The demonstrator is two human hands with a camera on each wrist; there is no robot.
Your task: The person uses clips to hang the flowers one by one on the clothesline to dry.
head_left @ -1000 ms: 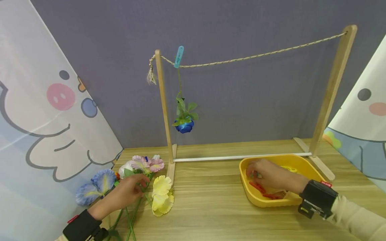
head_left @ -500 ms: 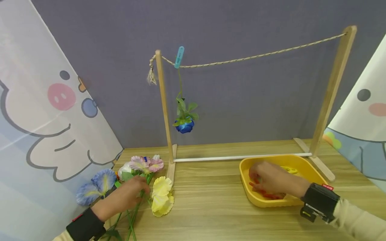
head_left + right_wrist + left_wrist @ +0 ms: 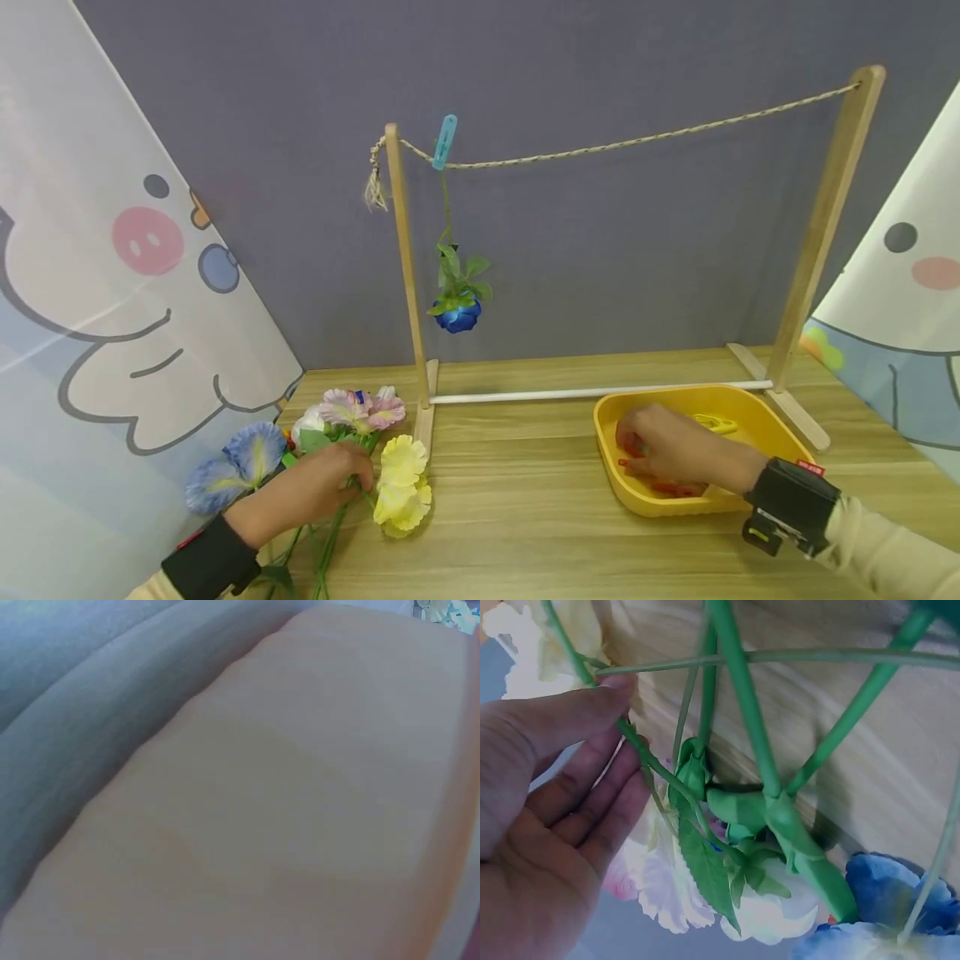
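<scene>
A light wooden table with a striped grain (image 3: 525, 517) fills the lower part of the frame. On it, at the lower left, lies a bunch of artificial flowers with green stems (image 3: 330, 467): a blue one, a white one, a pink one and a yellow one. Near the middle, a wooden rack with two upright posts and a rope between them (image 3: 408, 275) stands on flat wooden feet; a thin white rod (image 3: 600, 392) lies between the feet. At the lower right, a yellow plastic tray (image 3: 765, 425) rests on the table just in front of the rod.
</scene>
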